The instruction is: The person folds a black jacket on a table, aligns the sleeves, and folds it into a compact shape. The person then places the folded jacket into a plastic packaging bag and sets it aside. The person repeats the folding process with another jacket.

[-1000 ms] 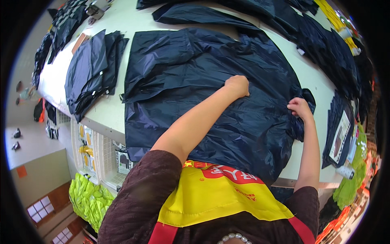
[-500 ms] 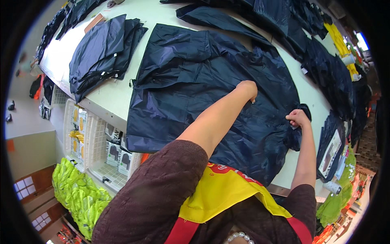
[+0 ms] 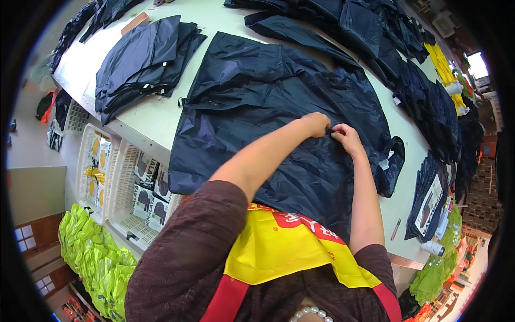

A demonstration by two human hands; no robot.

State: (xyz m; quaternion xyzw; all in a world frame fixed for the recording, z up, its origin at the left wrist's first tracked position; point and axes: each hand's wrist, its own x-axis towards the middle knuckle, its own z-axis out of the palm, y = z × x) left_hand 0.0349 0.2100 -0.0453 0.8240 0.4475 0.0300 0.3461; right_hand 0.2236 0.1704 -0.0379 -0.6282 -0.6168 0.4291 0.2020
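A dark navy jacket-like garment (image 3: 241, 139) in thin, shiny fabric lies spread and wrinkled before me. Over its right half, my left hand (image 3: 317, 124) and my right hand (image 3: 350, 140) meet, fingertips almost touching. Each is closed in a pinch on the garment's dark fabric; a small black bit shows between them, too little to name. To the right of my hands, the bunched end of the garment (image 3: 393, 166) shows a white label. A small black tab (image 3: 181, 102) sticks out at its left edge.
Folded dark garments (image 3: 142, 61) are stacked at the left on the white table (image 3: 155, 126). More dark garments (image 3: 370, 27) lie along the far side. White baskets (image 3: 131, 214) with packages and lime-green bundles (image 3: 91, 257) stand lower left. A pen (image 3: 396, 229) and a roll (image 3: 432, 248) lie right.
My right hand has moved left from the garment's right edge to beside my left hand. My left hand has shifted slightly left. The pen, previously covered by my right arm, now shows.
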